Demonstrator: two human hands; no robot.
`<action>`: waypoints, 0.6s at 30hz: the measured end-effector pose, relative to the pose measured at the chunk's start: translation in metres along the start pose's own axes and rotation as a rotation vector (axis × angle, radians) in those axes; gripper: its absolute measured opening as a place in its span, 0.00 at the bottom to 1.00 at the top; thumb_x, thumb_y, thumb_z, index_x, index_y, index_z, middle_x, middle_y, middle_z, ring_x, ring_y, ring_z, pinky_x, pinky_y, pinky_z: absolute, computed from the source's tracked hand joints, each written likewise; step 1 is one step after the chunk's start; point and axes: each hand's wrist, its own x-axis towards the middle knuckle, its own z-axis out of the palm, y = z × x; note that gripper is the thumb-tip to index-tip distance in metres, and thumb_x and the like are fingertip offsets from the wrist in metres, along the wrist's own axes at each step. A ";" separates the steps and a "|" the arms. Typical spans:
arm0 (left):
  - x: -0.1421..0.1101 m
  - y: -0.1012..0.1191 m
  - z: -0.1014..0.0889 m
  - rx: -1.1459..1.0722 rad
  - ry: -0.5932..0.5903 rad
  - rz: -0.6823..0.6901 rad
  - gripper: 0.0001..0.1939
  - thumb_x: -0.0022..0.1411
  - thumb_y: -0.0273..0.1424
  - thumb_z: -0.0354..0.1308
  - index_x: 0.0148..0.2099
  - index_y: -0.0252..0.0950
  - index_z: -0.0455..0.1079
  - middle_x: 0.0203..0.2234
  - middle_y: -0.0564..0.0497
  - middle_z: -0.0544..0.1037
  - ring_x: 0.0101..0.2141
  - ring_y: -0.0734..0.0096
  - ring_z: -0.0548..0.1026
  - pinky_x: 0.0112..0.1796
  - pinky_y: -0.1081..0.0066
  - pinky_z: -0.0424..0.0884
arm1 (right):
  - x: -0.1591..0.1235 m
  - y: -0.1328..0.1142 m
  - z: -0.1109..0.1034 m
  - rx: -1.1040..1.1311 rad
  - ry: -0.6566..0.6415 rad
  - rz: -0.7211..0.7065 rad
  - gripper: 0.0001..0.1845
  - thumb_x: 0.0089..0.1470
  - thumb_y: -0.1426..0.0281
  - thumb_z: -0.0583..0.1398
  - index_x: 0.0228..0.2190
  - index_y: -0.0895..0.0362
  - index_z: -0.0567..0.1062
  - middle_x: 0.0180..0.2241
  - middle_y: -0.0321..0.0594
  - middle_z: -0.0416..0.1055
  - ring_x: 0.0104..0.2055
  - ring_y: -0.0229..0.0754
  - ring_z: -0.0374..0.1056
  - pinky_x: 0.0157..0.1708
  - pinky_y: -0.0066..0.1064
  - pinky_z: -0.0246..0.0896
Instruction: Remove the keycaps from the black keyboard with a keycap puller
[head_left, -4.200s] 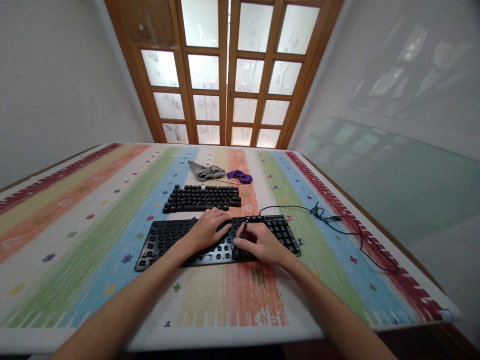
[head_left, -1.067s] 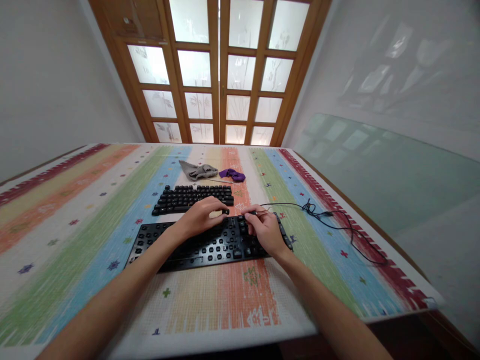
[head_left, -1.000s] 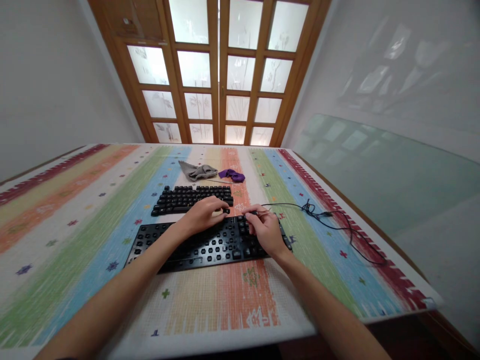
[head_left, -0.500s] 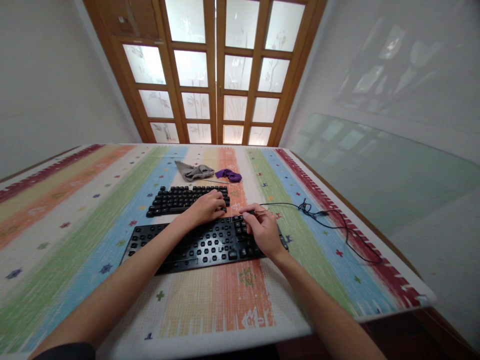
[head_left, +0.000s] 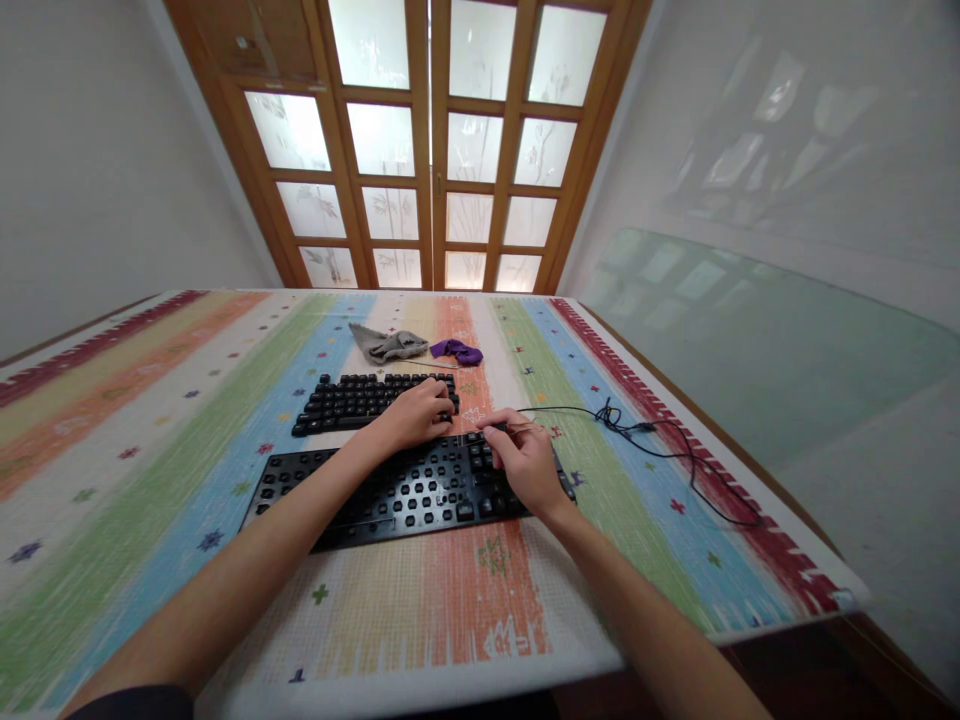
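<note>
A black keyboard lies near the table's front, its left and middle parts stripped of keycaps and the right part still capped. Behind it, loose black keycaps are laid out in rows. My left hand is at the right end of these rows, its fingers closed on a black keycap close to the tabletop. Over the keyboard's back edge, my right hand pinches a keycap puller whose thin wires point left. Much of the puller is hidden by my fingers.
A grey cloth and a purple cloth lie behind the keycaps, near a thin rod. The keyboard's black cable runs tangled to the right. A striped tablecloth covers the table; glazed wooden doors stand beyond.
My right hand has lifted from the keyboard keys and turned the puller sideways. My left hand has gone from the keyboard to the keycap rows with a keycap. Lately both hands are nearly still.
</note>
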 end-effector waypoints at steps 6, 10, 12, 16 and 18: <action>0.000 -0.002 -0.001 -0.007 -0.048 0.005 0.07 0.60 0.28 0.59 0.39 0.37 0.79 0.37 0.46 0.72 0.41 0.62 0.70 0.41 0.67 0.69 | -0.001 0.002 0.000 -0.014 -0.010 -0.003 0.09 0.55 0.66 0.58 0.30 0.56 0.76 0.16 0.30 0.61 0.20 0.37 0.61 0.23 0.29 0.55; -0.001 -0.004 0.000 -0.016 -0.020 0.005 0.07 0.60 0.28 0.59 0.39 0.37 0.79 0.37 0.46 0.72 0.42 0.62 0.70 0.41 0.66 0.69 | -0.001 0.003 0.001 -0.037 -0.008 -0.009 0.09 0.55 0.66 0.58 0.30 0.56 0.76 0.16 0.32 0.63 0.22 0.39 0.63 0.24 0.29 0.56; -0.001 -0.005 0.001 -0.023 -0.004 0.010 0.07 0.60 0.28 0.59 0.38 0.37 0.79 0.37 0.46 0.72 0.42 0.61 0.70 0.41 0.66 0.70 | -0.001 0.003 0.001 -0.044 -0.010 -0.011 0.09 0.55 0.66 0.58 0.30 0.56 0.76 0.17 0.33 0.63 0.23 0.40 0.64 0.25 0.29 0.57; -0.002 -0.006 0.002 -0.029 0.010 0.009 0.07 0.59 0.28 0.59 0.37 0.38 0.79 0.38 0.46 0.72 0.42 0.61 0.70 0.42 0.65 0.70 | -0.001 0.001 0.000 -0.053 -0.012 -0.018 0.09 0.54 0.66 0.58 0.30 0.55 0.76 0.17 0.33 0.64 0.25 0.40 0.65 0.25 0.29 0.57; -0.002 -0.007 0.003 -0.027 0.009 0.009 0.07 0.59 0.28 0.59 0.38 0.38 0.79 0.37 0.46 0.72 0.42 0.62 0.70 0.43 0.65 0.70 | -0.001 0.001 0.000 -0.057 -0.011 -0.019 0.08 0.54 0.66 0.58 0.30 0.55 0.76 0.18 0.34 0.65 0.25 0.40 0.65 0.25 0.29 0.56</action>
